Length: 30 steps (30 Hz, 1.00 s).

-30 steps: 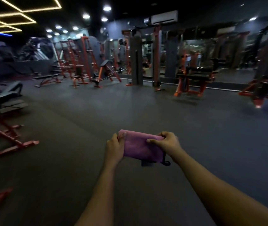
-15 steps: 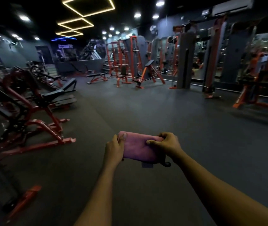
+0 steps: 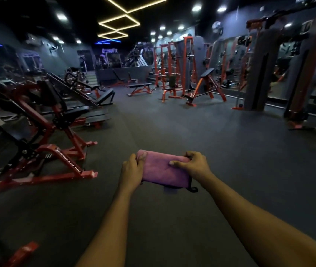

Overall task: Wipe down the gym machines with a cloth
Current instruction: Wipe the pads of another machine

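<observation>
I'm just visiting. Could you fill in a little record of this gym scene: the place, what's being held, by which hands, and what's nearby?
Place: gym hall with a dark floor
Held item: folded pink cloth, held in the air, touching no machine
Grip: left hand holds the cloth's left end; right hand holds its right end, thumb on top
Nearest machine: red-framed machine, on the person's left
Farther off: flat bench, orange racks
Wiping: not yet begun

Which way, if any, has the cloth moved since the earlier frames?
Yes. The cloth, gripped by left hand and right hand, swung left with the view, toward the red machine.
</observation>
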Motion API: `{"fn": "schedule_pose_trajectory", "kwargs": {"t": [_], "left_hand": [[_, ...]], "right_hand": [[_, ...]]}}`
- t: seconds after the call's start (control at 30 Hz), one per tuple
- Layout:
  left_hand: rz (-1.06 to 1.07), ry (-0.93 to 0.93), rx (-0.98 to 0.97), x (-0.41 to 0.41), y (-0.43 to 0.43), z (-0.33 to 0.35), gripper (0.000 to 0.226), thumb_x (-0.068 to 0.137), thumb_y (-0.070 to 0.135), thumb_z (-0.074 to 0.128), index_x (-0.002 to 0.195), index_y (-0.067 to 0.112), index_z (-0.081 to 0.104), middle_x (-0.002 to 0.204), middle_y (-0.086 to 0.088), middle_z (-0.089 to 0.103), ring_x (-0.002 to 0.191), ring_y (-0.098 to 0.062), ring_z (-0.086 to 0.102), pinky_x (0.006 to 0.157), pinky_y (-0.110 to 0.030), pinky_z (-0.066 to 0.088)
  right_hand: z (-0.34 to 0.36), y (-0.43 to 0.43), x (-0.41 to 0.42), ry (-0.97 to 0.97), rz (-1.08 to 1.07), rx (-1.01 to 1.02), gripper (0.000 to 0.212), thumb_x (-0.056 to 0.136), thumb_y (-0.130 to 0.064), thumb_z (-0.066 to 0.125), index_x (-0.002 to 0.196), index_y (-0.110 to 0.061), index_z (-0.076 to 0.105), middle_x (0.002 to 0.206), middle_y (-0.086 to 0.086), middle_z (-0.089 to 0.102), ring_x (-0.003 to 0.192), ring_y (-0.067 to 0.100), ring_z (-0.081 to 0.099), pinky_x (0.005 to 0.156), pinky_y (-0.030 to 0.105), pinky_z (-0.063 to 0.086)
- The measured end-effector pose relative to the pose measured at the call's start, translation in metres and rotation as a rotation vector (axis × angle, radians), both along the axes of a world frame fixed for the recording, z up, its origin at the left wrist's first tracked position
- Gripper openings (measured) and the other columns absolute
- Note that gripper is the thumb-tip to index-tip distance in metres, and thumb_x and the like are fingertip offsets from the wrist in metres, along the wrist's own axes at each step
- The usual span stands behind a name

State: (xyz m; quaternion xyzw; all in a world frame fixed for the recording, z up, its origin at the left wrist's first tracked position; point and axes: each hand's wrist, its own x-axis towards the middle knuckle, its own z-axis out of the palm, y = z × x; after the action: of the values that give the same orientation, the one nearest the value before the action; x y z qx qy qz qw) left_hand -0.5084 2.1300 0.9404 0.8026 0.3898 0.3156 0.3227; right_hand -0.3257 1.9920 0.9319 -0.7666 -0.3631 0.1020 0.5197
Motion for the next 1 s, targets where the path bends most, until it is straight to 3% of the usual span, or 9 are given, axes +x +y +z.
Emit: {"fn": "schedule_pose_trajectory", "kwargs": {"t": [0.13,0.23,0.33,0.47,0.63,0.8,1.0], "left_hand": [[0.022,-0.024,0.008,0.093,0.104,-0.013,0.053,0.104,0.055,0.035,0.117,0.008,0.057,0.102,-0.013,0.052,0.077,-0.022,0.054,0.039,-0.018,0.043],[0.040,-0.017,0.017,0.158,0.190,-0.015,0.055,0.102,0.057,0.036,0.111,0.008,0.058,0.103,-0.019,0.058,0.082,-0.031,0.060,0.052,-0.034,0.056],[0.040,-0.033,0.030,0.225,0.274,0.002,0.054,0.102,0.055,0.037,0.108,0.005,0.058,0.106,-0.025,0.062,0.081,-0.032,0.059,0.054,-0.033,0.054],[0.066,0.000,0.041,0.312,0.379,0.004,0.054,0.104,0.052,0.039,0.109,0.002,0.059,0.112,-0.032,0.063,0.104,-0.044,0.060,0.083,-0.043,0.050],[0.096,-0.028,0.018,0.411,0.499,-0.015,0.064,0.097,0.065,0.034,0.109,0.007,0.058,0.111,-0.029,0.061,0.100,-0.044,0.063,0.080,-0.050,0.057],[0.169,-0.012,0.027,0.509,0.635,-0.005,0.056,0.100,0.064,0.037,0.109,0.012,0.056,0.101,-0.018,0.059,0.083,-0.037,0.066,0.050,-0.048,0.060],[0.284,-0.014,0.041,0.577,0.786,0.008,0.061,0.091,0.076,0.030,0.097,0.019,0.051,0.105,-0.022,0.065,0.092,-0.041,0.066,0.071,-0.056,0.059]], "right_hand": [[-0.008,0.104,0.095,-0.036,0.019,-0.009,0.059,0.058,-0.059,0.093,0.070,-0.010,0.063,0.065,0.002,0.061,0.060,0.013,0.051,0.051,0.029,0.039],[-0.003,0.184,0.158,-0.029,0.030,-0.032,0.057,0.060,-0.058,0.093,0.074,-0.010,0.066,0.073,0.009,0.068,0.063,0.014,0.054,0.053,0.031,0.042],[0.010,0.270,0.224,-0.042,0.025,-0.018,0.060,0.060,-0.060,0.092,0.075,-0.007,0.067,0.070,0.007,0.065,0.062,0.014,0.052,0.052,0.030,0.039],[0.013,0.375,0.313,-0.049,0.040,-0.015,0.054,0.063,-0.055,0.092,0.076,-0.009,0.068,0.066,-0.001,0.062,0.060,0.010,0.051,0.044,0.016,0.035],[-0.004,0.505,0.420,-0.060,0.100,-0.021,0.047,0.065,-0.052,0.092,0.070,-0.015,0.063,0.064,-0.003,0.058,0.059,0.010,0.048,0.044,0.017,0.035],[0.003,0.658,0.530,-0.064,0.190,-0.010,0.052,0.064,-0.055,0.092,0.070,-0.012,0.063,0.064,-0.001,0.057,0.061,0.013,0.048,0.049,0.024,0.035],[0.022,0.829,0.610,-0.078,0.298,-0.018,0.055,0.065,-0.056,0.091,0.074,-0.008,0.065,0.070,0.009,0.064,0.061,0.012,0.050,0.049,0.024,0.038]]}}
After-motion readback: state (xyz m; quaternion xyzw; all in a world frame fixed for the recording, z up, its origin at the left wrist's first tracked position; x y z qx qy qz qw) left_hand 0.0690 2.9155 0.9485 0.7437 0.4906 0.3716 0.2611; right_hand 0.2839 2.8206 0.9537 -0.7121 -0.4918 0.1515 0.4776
